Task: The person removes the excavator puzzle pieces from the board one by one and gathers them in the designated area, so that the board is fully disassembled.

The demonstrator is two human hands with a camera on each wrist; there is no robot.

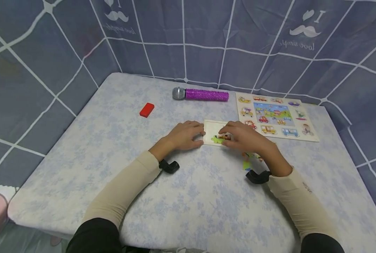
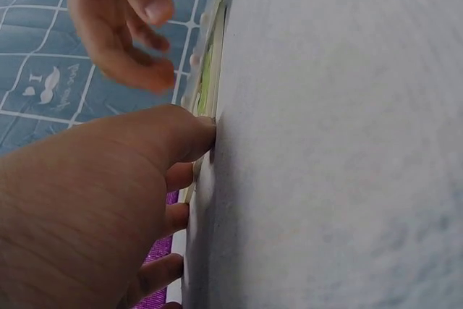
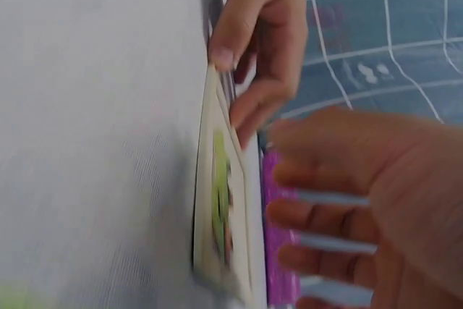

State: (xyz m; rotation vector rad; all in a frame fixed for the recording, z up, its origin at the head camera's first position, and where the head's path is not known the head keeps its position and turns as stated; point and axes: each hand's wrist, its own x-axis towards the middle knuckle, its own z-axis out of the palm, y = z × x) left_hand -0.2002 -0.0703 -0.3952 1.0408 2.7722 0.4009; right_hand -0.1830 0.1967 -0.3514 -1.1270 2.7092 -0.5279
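Observation:
A small pale puzzle board [image 1: 210, 132] lies flat on the table, with green and dark picture pieces [image 1: 217, 139] set in it. My left hand [image 1: 185, 135] holds the board's left edge; the right wrist view shows its thumb at one corner and a bent finger farther along. Over the board's right part hovers my right hand [image 1: 246, 138], its fingers loosely bent and apart from the board in the right wrist view [image 3: 347, 200]. That hand hides part of the picture. Loose colourful puzzle pieces [image 1: 247, 165] lie below the right wrist.
Behind the board lies a purple glitter microphone [image 1: 206, 95]. A larger picture puzzle board [image 1: 305, 119] with vehicles is at the back right. Left of the microphone sits a red block [image 1: 147, 110]. Grey-blue curtains [image 1: 206, 31] border the table [image 1: 118, 105] at the back and sides.

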